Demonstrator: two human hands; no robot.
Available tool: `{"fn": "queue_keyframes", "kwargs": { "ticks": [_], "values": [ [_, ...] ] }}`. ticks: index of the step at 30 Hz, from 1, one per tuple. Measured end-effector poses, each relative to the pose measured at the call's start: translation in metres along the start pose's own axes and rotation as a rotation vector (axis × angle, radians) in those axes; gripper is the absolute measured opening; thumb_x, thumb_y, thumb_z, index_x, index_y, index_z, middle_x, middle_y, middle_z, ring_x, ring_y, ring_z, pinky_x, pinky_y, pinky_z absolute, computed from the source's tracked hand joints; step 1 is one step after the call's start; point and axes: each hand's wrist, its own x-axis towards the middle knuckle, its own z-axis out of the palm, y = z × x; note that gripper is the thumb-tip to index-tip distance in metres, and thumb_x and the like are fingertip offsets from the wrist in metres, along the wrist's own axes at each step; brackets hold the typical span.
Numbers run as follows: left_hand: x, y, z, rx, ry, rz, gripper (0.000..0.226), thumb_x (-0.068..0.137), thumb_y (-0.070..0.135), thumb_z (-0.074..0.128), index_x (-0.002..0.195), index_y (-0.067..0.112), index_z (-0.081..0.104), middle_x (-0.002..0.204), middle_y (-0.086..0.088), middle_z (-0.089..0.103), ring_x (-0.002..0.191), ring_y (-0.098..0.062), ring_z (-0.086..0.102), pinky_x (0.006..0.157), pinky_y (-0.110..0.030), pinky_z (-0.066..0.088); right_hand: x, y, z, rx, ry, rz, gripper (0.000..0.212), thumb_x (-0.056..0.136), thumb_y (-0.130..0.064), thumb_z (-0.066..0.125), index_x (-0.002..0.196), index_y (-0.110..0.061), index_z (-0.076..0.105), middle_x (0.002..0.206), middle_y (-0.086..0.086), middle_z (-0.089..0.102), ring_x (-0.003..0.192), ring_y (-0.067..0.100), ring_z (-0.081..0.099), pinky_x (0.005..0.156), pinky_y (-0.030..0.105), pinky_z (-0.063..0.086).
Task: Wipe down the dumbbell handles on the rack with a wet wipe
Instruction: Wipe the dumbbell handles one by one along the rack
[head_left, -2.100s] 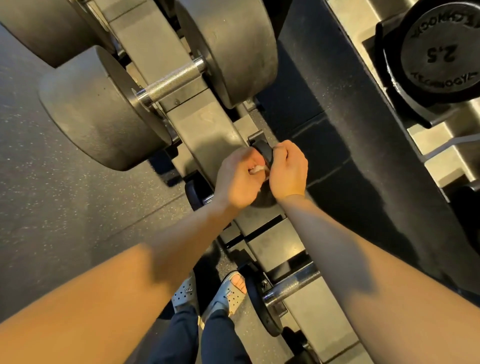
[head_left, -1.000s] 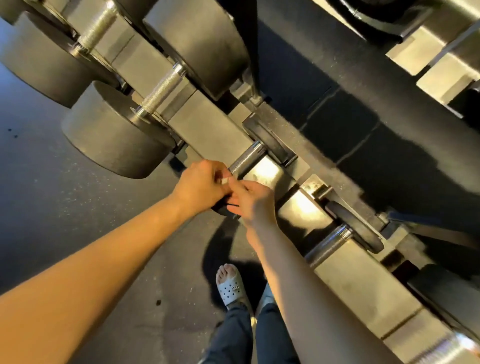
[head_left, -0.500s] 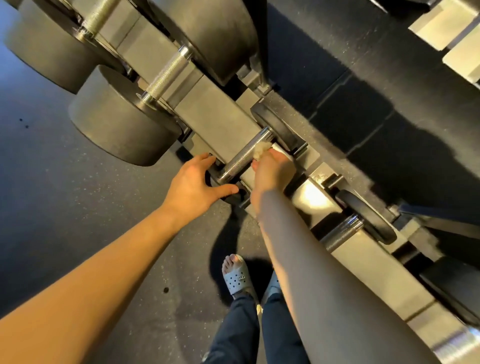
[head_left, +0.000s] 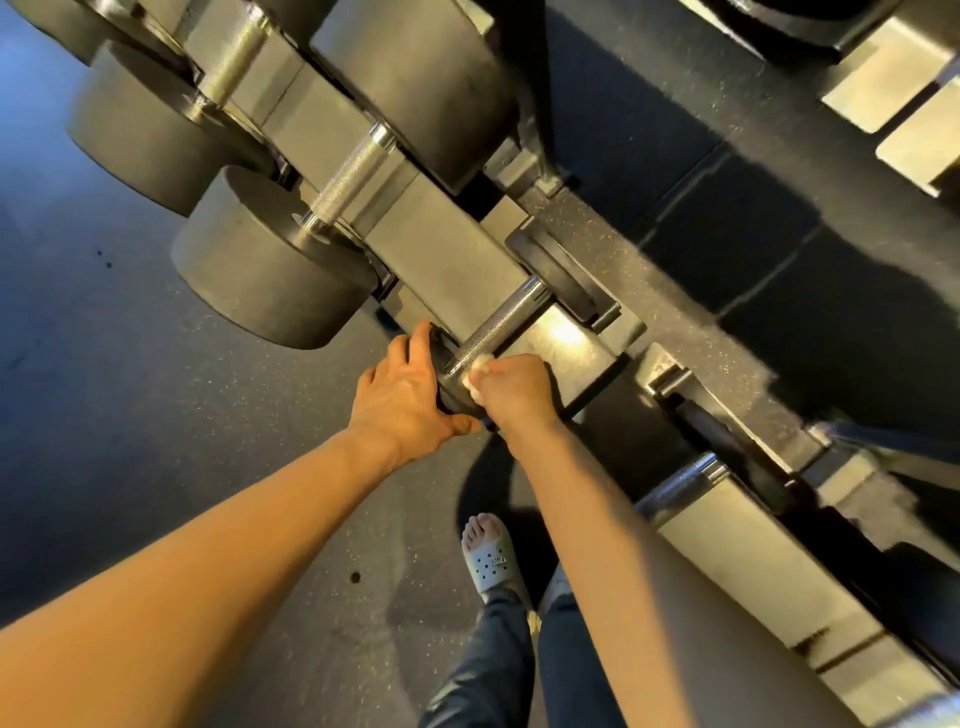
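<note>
A small dumbbell lies across the grey rack, its knurled chrome handle running from lower left to upper right. My right hand grips a white wet wipe and presses it on the near end of that handle. My left hand curls its fingers round the dumbbell's near black head and holds it. The far head sits against the rack's back rail.
Two big dumbbells with chrome handles rest on the rack to the upper left. Another small dumbbell handle lies lower right. My sandalled foot stands on the speckled rubber floor below the rack.
My right hand has slid the wipe down the handle from its far end to its near end. My left hand has closed on the dumbbell's near head.
</note>
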Motion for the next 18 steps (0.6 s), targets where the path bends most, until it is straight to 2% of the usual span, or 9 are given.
{"fn": "queue_keyframes", "kwargs": {
  "ticks": [2, 4, 5, 7, 9, 12, 14, 16, 18],
  "values": [
    [0.000, 0.004, -0.005, -0.002, -0.037, -0.027, 0.139, 0.067, 0.062, 0.087, 0.162, 0.018, -0.005, 0.162, -0.010, 0.021, 0.148, -0.032, 0.030, 0.119, -0.050, 0.029, 0.005, -0.010, -0.013, 0.370, 0.026, 0.181, 0.018, 0.096, -0.013, 0.069, 0.079, -0.006, 0.065, 0.076, 0.008, 0.066, 0.062, 0.014, 0.062, 0.048, 0.017, 0.052],
    [0.001, 0.005, -0.006, -0.003, -0.057, -0.051, 0.138, 0.066, 0.062, 0.087, 0.161, 0.020, -0.004, 0.162, -0.010, 0.020, 0.147, -0.034, 0.032, 0.118, -0.052, 0.032, 0.006, -0.020, -0.027, 0.801, 0.066, 0.289, 0.008, 0.093, -0.005, 0.071, 0.091, 0.001, 0.065, 0.085, 0.014, 0.067, 0.065, 0.017, 0.063, 0.045, 0.018, 0.051],
    [0.001, 0.005, -0.006, -0.002, -0.063, -0.058, 0.138, 0.066, 0.062, 0.087, 0.161, 0.020, -0.003, 0.161, -0.010, 0.020, 0.147, -0.035, 0.033, 0.118, -0.053, 0.034, 0.007, -0.024, -0.033, 0.945, 0.081, 0.291, 0.010, 0.093, -0.003, 0.070, 0.097, 0.003, 0.064, 0.091, 0.016, 0.067, 0.069, 0.018, 0.065, 0.047, 0.019, 0.053],
    [0.001, 0.005, -0.006, 0.002, -0.069, -0.064, 0.136, 0.067, 0.062, 0.087, 0.161, 0.021, -0.002, 0.160, -0.010, 0.021, 0.145, -0.036, 0.035, 0.117, -0.054, 0.035, 0.009, -0.026, -0.041, 1.125, 0.128, 0.238, 0.020, 0.092, -0.003, 0.071, 0.109, 0.006, 0.065, 0.098, 0.019, 0.068, 0.075, 0.020, 0.067, 0.054, 0.020, 0.056],
    [-0.001, 0.005, -0.005, 0.008, -0.062, -0.061, 0.134, 0.068, 0.060, 0.087, 0.161, 0.020, 0.000, 0.160, -0.011, 0.021, 0.144, -0.036, 0.036, 0.116, -0.054, 0.037, 0.009, -0.029, -0.041, 1.219, 0.161, 0.203, 0.022, 0.091, -0.003, 0.072, 0.111, 0.004, 0.066, 0.097, 0.016, 0.068, 0.073, 0.017, 0.066, 0.057, 0.021, 0.056],
    [-0.001, 0.005, -0.005, 0.003, -0.056, -0.064, 0.132, 0.069, 0.057, 0.088, 0.161, 0.020, 0.001, 0.158, -0.011, 0.023, 0.143, -0.036, 0.039, 0.114, -0.053, 0.039, 0.004, -0.027, -0.032, 1.155, 0.151, 0.142, 0.003, 0.094, -0.007, 0.070, 0.093, -0.006, 0.067, 0.082, 0.008, 0.063, 0.066, 0.013, 0.055, 0.050, 0.019, 0.048],
    [-0.001, 0.004, -0.004, 0.006, -0.054, -0.050, 0.130, 0.070, 0.056, 0.088, 0.160, 0.021, 0.001, 0.157, -0.011, 0.024, 0.141, -0.036, 0.040, 0.113, -0.052, 0.040, 0.000, -0.018, -0.021, 0.922, 0.124, 0.064, 0.013, 0.095, -0.007, 0.067, 0.084, -0.011, 0.064, 0.073, 0.004, 0.057, 0.062, 0.011, 0.049, 0.050, 0.021, 0.041],
    [-0.001, 0.002, -0.003, 0.011, -0.062, -0.027, 0.129, 0.072, 0.056, 0.086, 0.160, 0.020, 0.000, 0.156, -0.013, 0.024, 0.139, -0.036, 0.042, 0.112, -0.052, 0.042, -0.012, -0.007, -0.008, 0.603, 0.101, 0.047, 0.012, 0.095, -0.009, 0.069, 0.084, -0.014, 0.067, 0.077, 0.005, 0.062, 0.064, 0.011, 0.053, 0.054, 0.022, 0.041],
    [-0.001, 0.000, -0.002, 0.034, -0.043, -0.001, 0.127, 0.073, 0.059, 0.084, 0.160, 0.018, 0.001, 0.155, -0.014, 0.025, 0.138, -0.036, 0.043, 0.110, -0.050, 0.043, -0.022, -0.002, 0.002, 0.392, 0.057, 0.049, 0.006, 0.093, -0.011, 0.071, 0.089, -0.015, 0.069, 0.082, 0.004, 0.067, 0.068, 0.011, 0.057, 0.055, 0.020, 0.042]
  ]
}}
